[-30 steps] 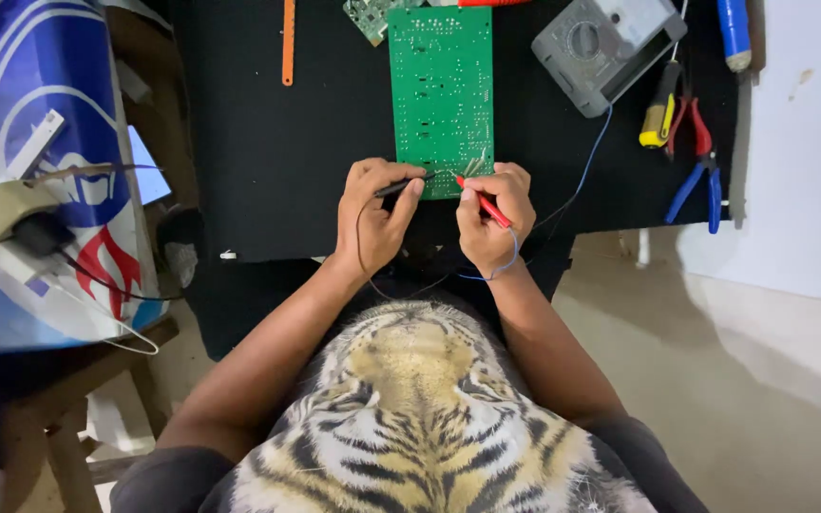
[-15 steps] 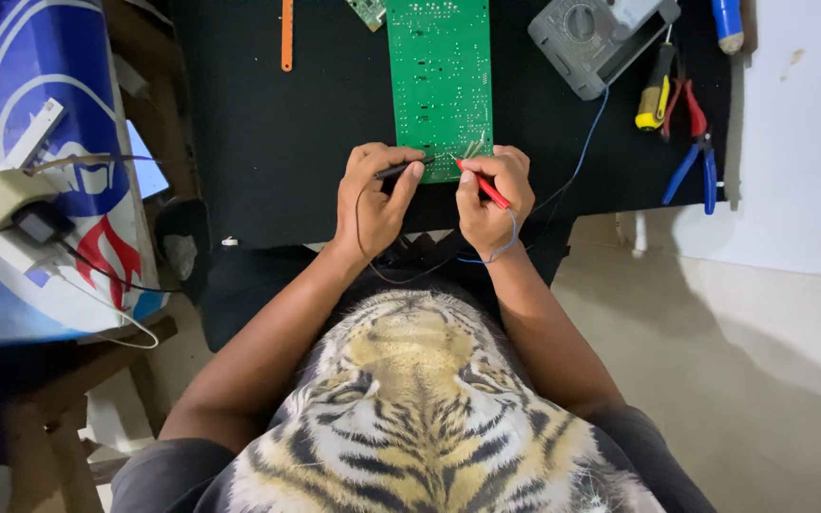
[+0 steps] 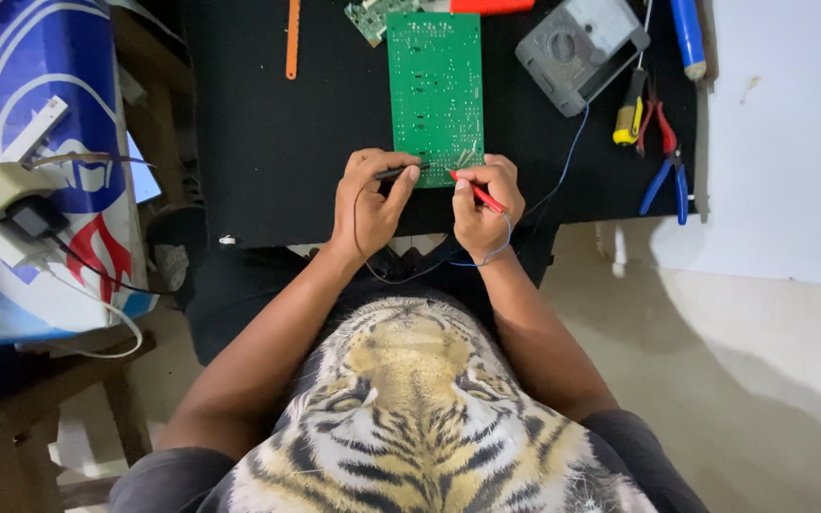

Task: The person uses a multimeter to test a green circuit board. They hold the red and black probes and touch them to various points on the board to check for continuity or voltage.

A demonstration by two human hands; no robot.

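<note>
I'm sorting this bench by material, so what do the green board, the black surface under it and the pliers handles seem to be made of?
The green board looks like rigid laminate with a matte green coating, dotted with solder points. The black surface seems a soft mat, perhaps felt or rubber: dull, no glare. The pliers handles look like glossy blue and red plastic or rubber sleeves over metal.

Left hand (image 3: 369,199) and right hand (image 3: 486,199) side by side, fingers curled closed, forearms angled inward

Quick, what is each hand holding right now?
Left hand: closed on a black test probe, tip at the green circuit board.
Right hand: closed on a red test probe.
</note>
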